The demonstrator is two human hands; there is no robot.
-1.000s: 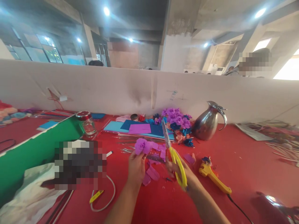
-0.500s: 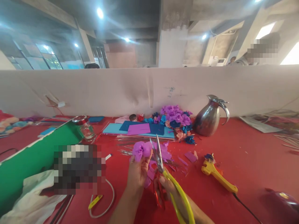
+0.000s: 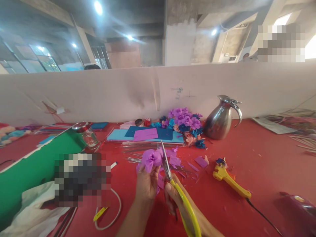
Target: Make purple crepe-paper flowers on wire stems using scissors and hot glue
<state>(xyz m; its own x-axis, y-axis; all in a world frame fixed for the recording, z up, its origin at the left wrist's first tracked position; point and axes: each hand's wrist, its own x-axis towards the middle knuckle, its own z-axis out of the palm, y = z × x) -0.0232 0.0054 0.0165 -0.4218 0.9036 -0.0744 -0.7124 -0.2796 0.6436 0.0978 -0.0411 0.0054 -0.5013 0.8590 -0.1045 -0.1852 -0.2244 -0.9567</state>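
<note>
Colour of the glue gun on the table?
The glue gun is yellow; clearest in the head view.

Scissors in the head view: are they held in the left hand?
No, the right hand grips the scissors, while the left hand holds a purple flower.

The flower [image 3: 151,159] is purple, the scissors [image 3: 185,204] have yellow handles, and the counter [image 3: 266,171] is plain red.

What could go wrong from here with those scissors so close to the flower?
The scissors' blades sit right beside the purple flower, so a slip might nick a petal. The left hand grips just under the bloom, so its fingertips could get cut too.
</note>
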